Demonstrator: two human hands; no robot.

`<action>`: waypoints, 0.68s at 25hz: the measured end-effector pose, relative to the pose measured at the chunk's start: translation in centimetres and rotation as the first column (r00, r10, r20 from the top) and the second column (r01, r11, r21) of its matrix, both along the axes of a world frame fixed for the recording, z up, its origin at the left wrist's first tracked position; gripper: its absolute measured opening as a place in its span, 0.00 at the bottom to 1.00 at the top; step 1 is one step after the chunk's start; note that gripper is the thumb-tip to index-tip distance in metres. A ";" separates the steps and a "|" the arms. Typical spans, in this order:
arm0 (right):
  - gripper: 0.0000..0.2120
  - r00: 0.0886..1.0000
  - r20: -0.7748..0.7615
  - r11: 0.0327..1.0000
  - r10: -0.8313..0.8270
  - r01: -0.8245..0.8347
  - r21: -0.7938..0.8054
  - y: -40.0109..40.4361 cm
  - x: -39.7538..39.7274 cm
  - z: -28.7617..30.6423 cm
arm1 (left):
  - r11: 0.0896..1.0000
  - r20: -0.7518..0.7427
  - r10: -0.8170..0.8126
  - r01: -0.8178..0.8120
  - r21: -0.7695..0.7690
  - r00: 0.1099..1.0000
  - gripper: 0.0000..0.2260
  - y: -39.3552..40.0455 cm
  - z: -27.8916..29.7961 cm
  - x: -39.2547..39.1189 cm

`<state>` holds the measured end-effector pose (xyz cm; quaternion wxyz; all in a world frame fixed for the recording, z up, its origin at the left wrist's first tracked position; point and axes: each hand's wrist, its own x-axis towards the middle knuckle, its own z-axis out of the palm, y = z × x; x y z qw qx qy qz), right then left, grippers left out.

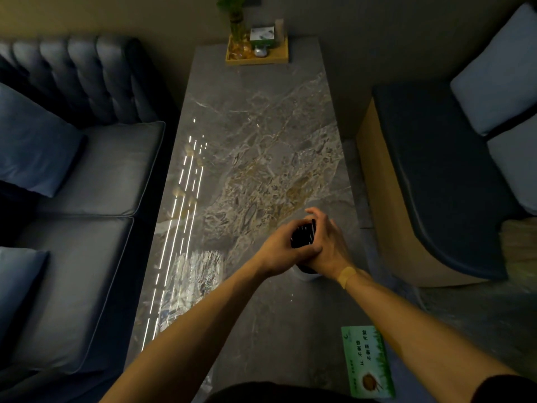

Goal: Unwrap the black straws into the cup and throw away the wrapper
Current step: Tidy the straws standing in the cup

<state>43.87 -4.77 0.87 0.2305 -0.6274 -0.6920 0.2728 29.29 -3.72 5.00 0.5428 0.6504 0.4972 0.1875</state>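
View from above a long grey marble-patterned table (261, 135), flanked by a dark blue tufted leather sofa (72, 175) with 2 blue cushions on 1 side and a dark padded bench (441, 181) with a pale blue cushion on the other.

The person's 2 bare forearms reach forward and meet above the table's right half, toward its near end. The left hand (283, 248) has its fingers curled around a bundle of black straws (303, 234); the right hand (328, 242) is cupped against the same bundle from the other side, its fingers bent over the top, and a tan adhesive plaster (347, 276) lies across the right wrist. Whether a wrapper covers the straws cannot be told in the dim light.

Directly beneath the joined hands stands a pale round cup (308, 275), only its lower rim showing below the right wrist, close to the table's right edge. The straw bundle is thus held just above the cup.

At the near right corner lies a green printed card (369, 362) bearing white lettering. At the far end, a yellow wooden tray (257, 60) carries a glass vase of green stems (236, 27) and a small green-and-white box (263, 36). Bright ceiling lights reflect as streaks along the table's left edge.
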 end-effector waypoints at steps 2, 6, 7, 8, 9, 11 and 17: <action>0.49 1.000 -0.002 1.000 0.008 -0.008 -0.009 -0.2 0.4 -0.3 | 1.000 0.023 -0.014 0.014 -0.001 1.000 0.25 -0.1 -0.3 0.0; 0.53 0.984 0.169 0.994 0.064 -0.047 -0.100 -0.4 0.5 -1.3 | 0.998 0.038 -0.035 0.037 -0.056 0.999 0.31 -0.4 -0.7 -0.6; 0.52 0.974 0.216 0.989 0.073 -0.043 -0.141 -0.3 0.4 -1.4 | 0.999 0.019 -0.037 0.037 -0.032 0.999 0.32 -0.4 -0.7 -0.7; 0.51 0.962 0.262 0.985 0.083 -0.040 -0.167 -0.2 0.3 -1.3 | 0.999 -0.024 -0.038 0.038 0.017 0.999 0.33 -0.5 -0.8 -0.7; 0.49 0.949 0.302 0.984 0.092 -0.041 -0.172 -0.2 0.4 -1.2 | 0.996 -0.097 -0.032 0.040 0.081 0.995 0.34 -0.5 -1.0 -0.6; 0.44 0.933 0.343 0.987 0.109 -0.061 -0.150 -0.3 0.5 -0.9 | 0.989 -0.245 0.023 0.015 0.150 0.969 0.37 -0.6 -1.3 -0.5; 0.35 0.963 0.265 0.997 0.040 -0.023 -0.069 -1.5 0.6 -0.9 | 0.913 -0.535 0.044 0.183 0.364 0.844 0.27 -0.5 -1.5 0.4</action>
